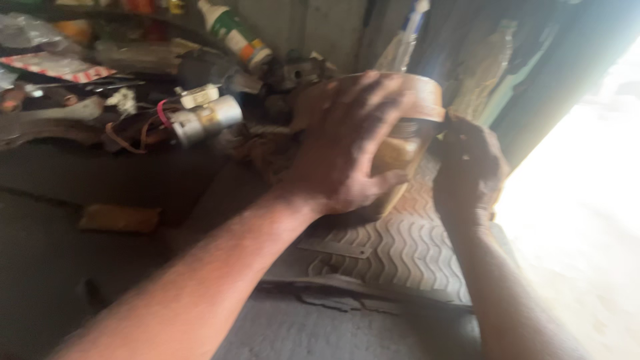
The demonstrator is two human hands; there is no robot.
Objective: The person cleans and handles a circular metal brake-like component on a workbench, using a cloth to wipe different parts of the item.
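My left hand point(347, 143) grips the top of a brown, jar-like container point(410, 127), blurred here, standing on a ribbed rubber mat point(400, 253); my right hand point(470, 167) pinches its rim.

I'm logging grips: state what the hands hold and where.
Both hands grip a brown, tape-like roll: the left hand spread over its front face, the right hand at its right edge. The blur hides the finer detail.

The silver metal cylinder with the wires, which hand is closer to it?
Left. The left hand lies over a brown round part, just to the right of the silver metal cylinder, not touching it. The right hand grips the brown part's far side, farther away.
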